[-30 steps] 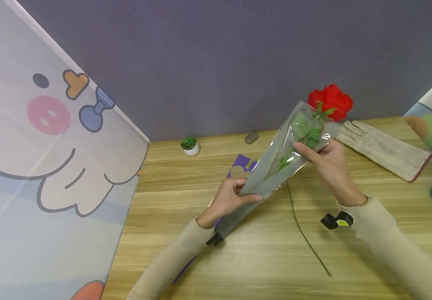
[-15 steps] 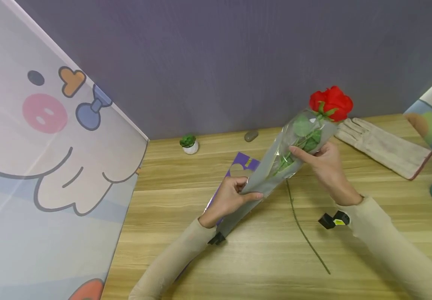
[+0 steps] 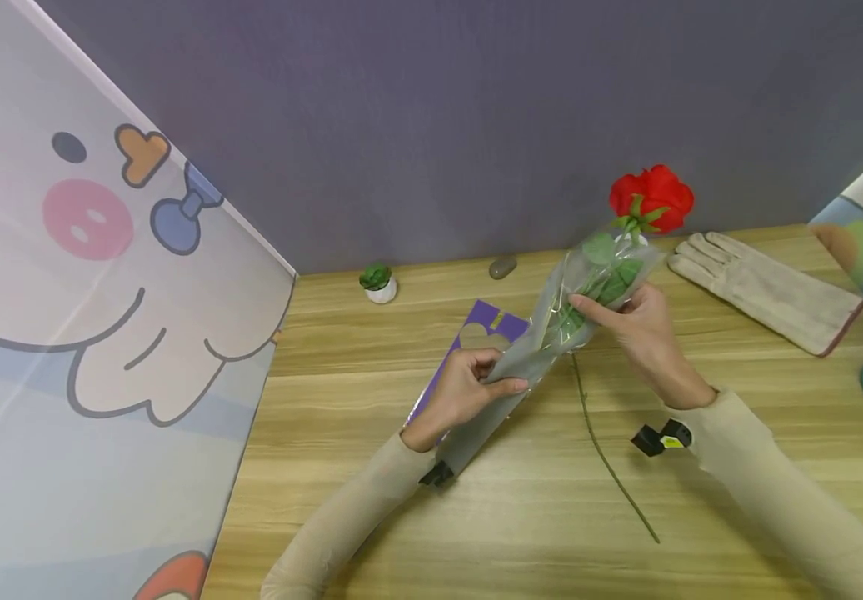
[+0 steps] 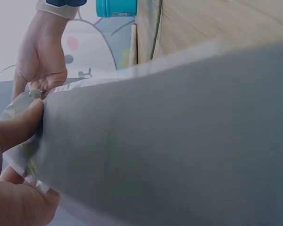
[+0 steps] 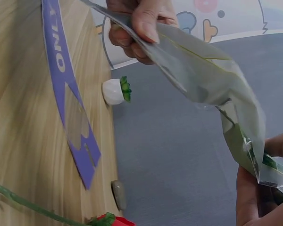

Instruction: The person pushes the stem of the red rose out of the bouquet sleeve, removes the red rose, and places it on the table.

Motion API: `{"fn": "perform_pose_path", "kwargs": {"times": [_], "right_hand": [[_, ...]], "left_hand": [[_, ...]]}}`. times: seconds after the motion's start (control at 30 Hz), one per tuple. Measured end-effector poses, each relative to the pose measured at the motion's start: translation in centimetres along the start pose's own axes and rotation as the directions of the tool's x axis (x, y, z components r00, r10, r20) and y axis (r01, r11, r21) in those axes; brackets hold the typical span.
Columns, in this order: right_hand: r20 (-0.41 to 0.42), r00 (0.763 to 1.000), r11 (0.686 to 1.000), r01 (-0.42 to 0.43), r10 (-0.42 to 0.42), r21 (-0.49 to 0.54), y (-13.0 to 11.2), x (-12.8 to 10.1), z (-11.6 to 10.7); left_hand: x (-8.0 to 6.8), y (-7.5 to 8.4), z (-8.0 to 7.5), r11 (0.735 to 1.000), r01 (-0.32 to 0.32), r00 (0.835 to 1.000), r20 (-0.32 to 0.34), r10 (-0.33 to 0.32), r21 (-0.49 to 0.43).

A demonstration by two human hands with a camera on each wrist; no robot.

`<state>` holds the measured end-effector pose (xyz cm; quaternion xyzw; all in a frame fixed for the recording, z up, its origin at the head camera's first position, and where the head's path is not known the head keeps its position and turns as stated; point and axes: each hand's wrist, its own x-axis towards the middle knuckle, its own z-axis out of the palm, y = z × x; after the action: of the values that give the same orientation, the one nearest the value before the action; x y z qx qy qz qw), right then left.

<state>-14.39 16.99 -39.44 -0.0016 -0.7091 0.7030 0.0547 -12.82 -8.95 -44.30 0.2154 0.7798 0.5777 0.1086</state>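
Rose (image 3: 651,198): held above the wooden table (image 3: 521,533), stem inside a clear plastic sleeve (image 3: 544,342). Left hand (image 3: 469,392) pinches the sleeve's lower part. Right hand (image 3: 637,329) grips the sleeve's upper end around the leaves. 1 glove (image 3: 765,292) lies nearby.

- Left hand (image 3: 469,390): held low over the table, fingers curled, thumb pressed against them in a pinch; wrist bent inward.
- Right hand (image 3: 637,329): raised higher and further out, index finger extended, thumb and remaining fingers curled in a pinch.
- Both forearms in beige sleeves, angled toward each other; hands apart.
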Motion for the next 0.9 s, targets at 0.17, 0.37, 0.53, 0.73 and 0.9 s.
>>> {"fn": "perform_pose_path", "kwargs": {"times": [0.17,0.37,0.53,0.73,0.9], "right_hand": [[0.018,0.999,0.998,-0.028,0.029,-0.061,0.04,-0.13,0.01],[0.015,0.999,0.995,-0.043,0.044,-0.090,0.08,-0.28,0.10],[0.005,0.998,0.995,-0.055,0.056,-0.079,0.26,-0.38,-0.02],[-0.007,0.999,0.998,-0.052,0.052,0.043,0.28,-0.28,-0.40],[-0.016,0.998,0.993,-0.065,0.067,0.096,0.04,-0.15,-0.61]], "left_hand": [[0.23,-0.03,-0.01,1.000,-0.014,1.000,-0.016,0.014,0.025],[-0.08,0.09,-0.24,1.000,0.005,1.000,0.020,-0.005,0.017],[-0.35,0.35,-0.57,0.998,0.055,0.996,0.069,-0.057,0.028],[-0.59,0.08,-0.82,0.994,0.109,0.987,0.117,-0.107,-0.016],[-0.70,-0.13,-0.92,0.992,0.129,0.984,0.125,-0.128,0.002]]}}
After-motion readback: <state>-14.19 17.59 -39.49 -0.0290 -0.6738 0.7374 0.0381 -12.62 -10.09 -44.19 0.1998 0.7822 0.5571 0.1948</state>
